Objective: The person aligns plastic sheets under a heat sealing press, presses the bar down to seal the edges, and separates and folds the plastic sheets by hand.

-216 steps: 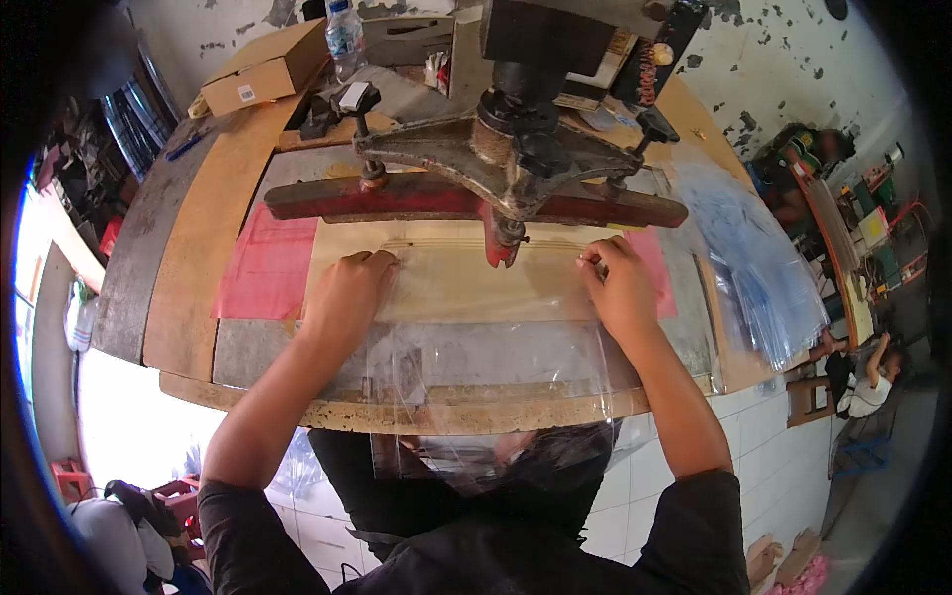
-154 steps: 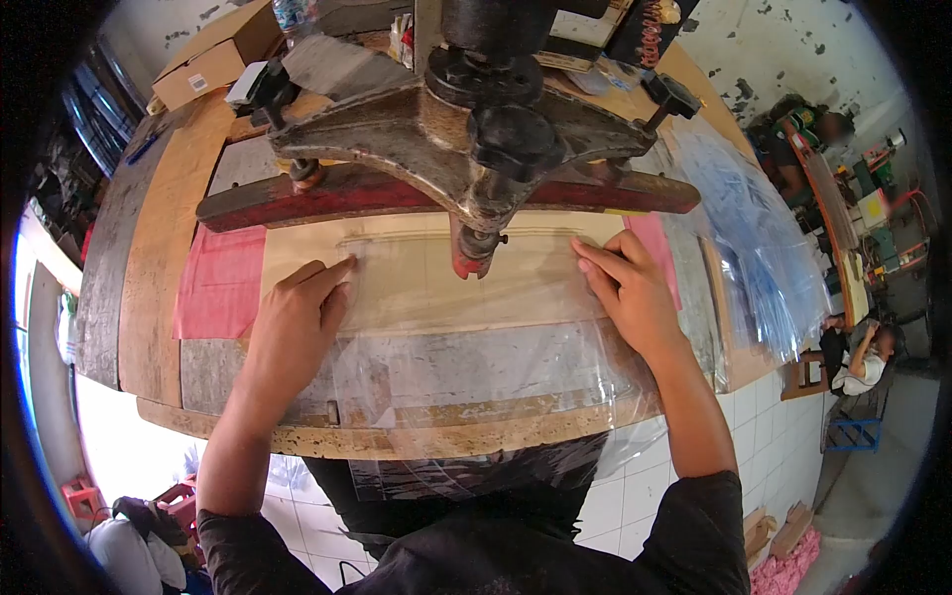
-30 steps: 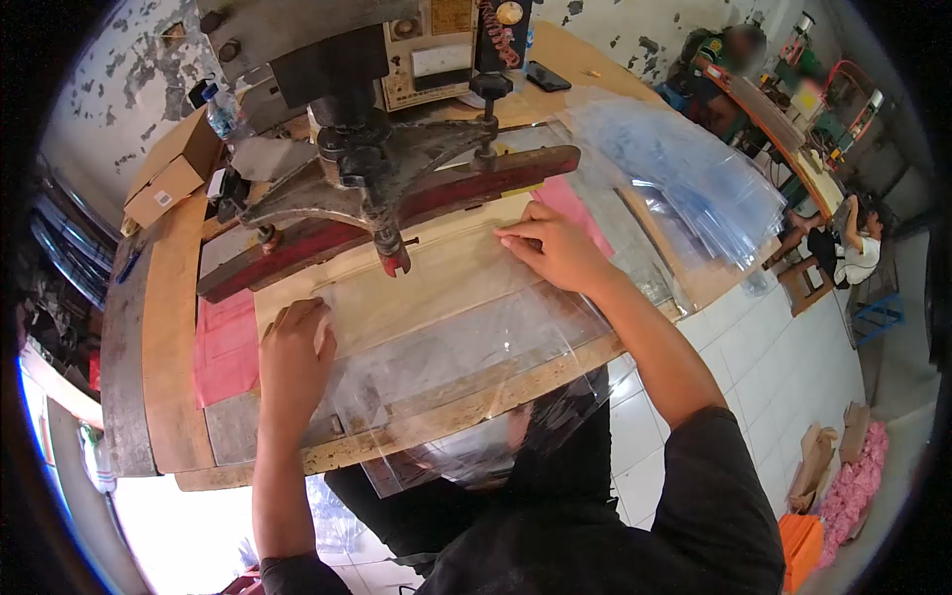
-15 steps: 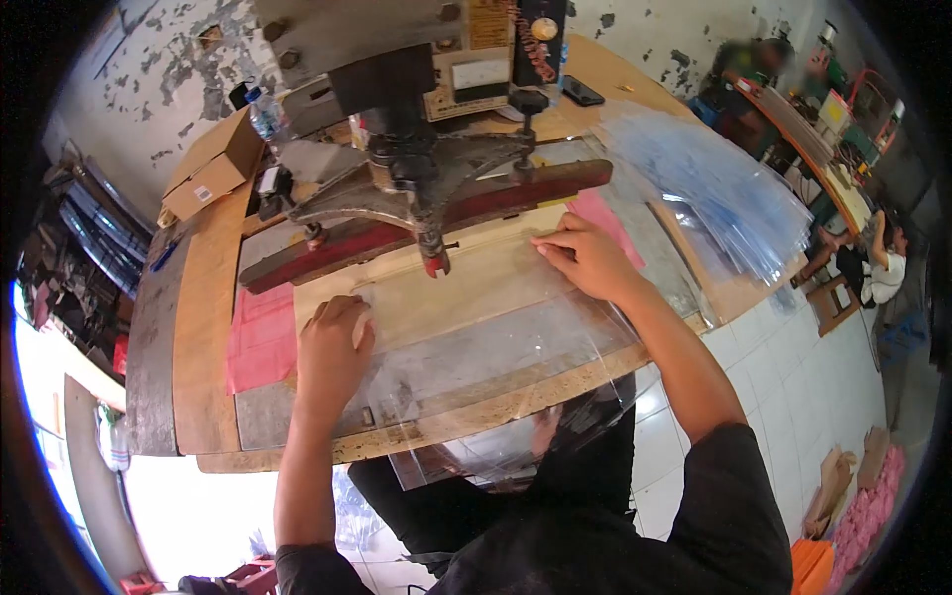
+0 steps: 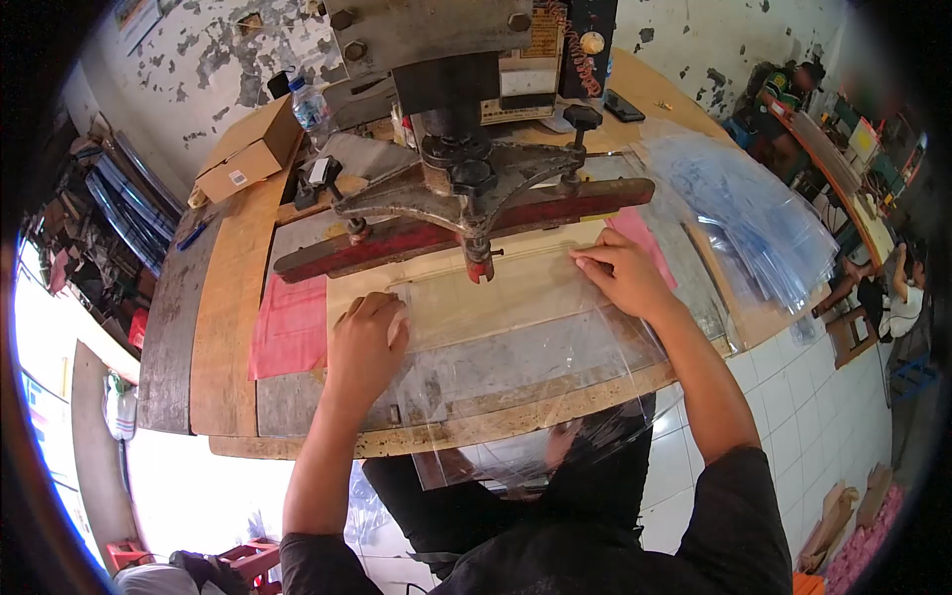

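Observation:
A clear plastic sheet (image 5: 496, 382) lies over the cream-coloured pad (image 5: 476, 288) and hangs past the table's front edge above my lap. My left hand (image 5: 365, 337) is closed at the sheet's left side, fingers curled down and thumb alongside. At the right side, my right hand (image 5: 625, 273) pinches the sheet's far corner between thumb and fingers. Just beyond both hands, the long red-sided bar (image 5: 565, 206) of a press (image 5: 458, 164) hangs over the pad. Pink cloth (image 5: 290, 327) shows at both ends of the pad.
Loose clear plastic sheets (image 5: 744, 213) are piled at the right. A cardboard box (image 5: 248, 154), a water bottle (image 5: 309, 107) and a phone (image 5: 623, 106) stand or lie farther back. Other people (image 5: 902, 297) are at the far right.
The camera view has shifted, so the whole scene sits farther right. My hands keep nearly the same places on the sheet, and the press bar looks unmoved.

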Demonstrator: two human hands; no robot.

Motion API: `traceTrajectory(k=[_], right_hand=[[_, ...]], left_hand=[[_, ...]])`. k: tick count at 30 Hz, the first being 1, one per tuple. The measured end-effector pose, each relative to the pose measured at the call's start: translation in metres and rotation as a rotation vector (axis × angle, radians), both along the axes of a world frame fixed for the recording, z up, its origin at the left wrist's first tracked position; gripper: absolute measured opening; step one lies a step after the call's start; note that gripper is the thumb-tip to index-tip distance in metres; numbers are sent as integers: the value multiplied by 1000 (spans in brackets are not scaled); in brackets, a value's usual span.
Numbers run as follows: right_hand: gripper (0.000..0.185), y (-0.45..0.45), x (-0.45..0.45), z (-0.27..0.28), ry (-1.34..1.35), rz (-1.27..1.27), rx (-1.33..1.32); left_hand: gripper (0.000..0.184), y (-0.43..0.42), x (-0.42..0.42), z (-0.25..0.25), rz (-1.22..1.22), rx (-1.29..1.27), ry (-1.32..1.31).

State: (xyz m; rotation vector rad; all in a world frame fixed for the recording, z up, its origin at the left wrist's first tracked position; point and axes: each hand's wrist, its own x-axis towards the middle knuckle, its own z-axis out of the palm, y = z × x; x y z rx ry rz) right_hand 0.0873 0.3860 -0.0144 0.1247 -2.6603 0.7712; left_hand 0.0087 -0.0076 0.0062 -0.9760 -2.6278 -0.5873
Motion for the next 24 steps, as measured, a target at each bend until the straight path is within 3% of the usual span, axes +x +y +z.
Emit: traceTrajectory(k=[24], right_hand=[[22, -1, 0, 4, -11, 2, -13]], left_hand=[[25, 1, 2, 5, 8, -9, -32]])
